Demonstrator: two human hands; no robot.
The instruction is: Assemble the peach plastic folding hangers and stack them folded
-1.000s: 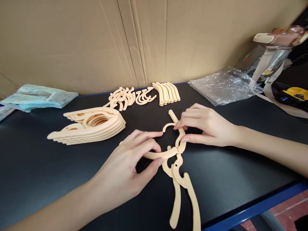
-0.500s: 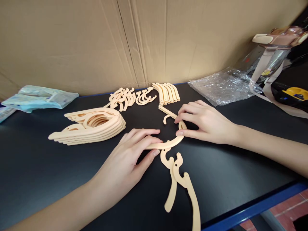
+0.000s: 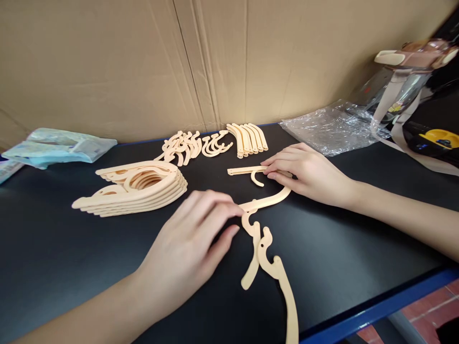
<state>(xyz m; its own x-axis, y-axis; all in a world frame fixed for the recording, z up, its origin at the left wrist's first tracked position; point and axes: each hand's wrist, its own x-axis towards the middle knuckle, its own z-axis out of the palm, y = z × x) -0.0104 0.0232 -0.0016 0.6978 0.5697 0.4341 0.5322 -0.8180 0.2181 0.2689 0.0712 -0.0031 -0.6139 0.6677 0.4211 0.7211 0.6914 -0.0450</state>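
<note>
A beige folding clothes hanger (image 3: 268, 200) lies on the black tabletop in front of me, its two arms pointing left and a small hook between them. My right hand (image 3: 303, 169) grips its bend, fingers and thumb over the joined end. My left hand (image 3: 199, 234) is at the tip of the nearer arm; its index fingertip meets or nearly meets the plastic, and the thumb stands apart. Below that arm are loose hanger pieces: a curved piece (image 3: 253, 258), partly under the hanger, and a longer notched piece (image 3: 289, 296) running toward me.
A stack of folded hangers (image 3: 143, 203) lies left. Behind are loose hook pieces (image 3: 184, 145) and a row of straight arms (image 3: 247, 138). Clear plastic (image 3: 322, 129), a strapped bottle (image 3: 401, 81) and a blue-white packet (image 3: 60, 145) lie around. Cardboard (image 3: 125, 67) stands behind.
The hanger has swung and shifted right under my right hand, its far arm now nearly level. My left thumb has come off the nearer arm. The curved piece has shifted slightly.
</note>
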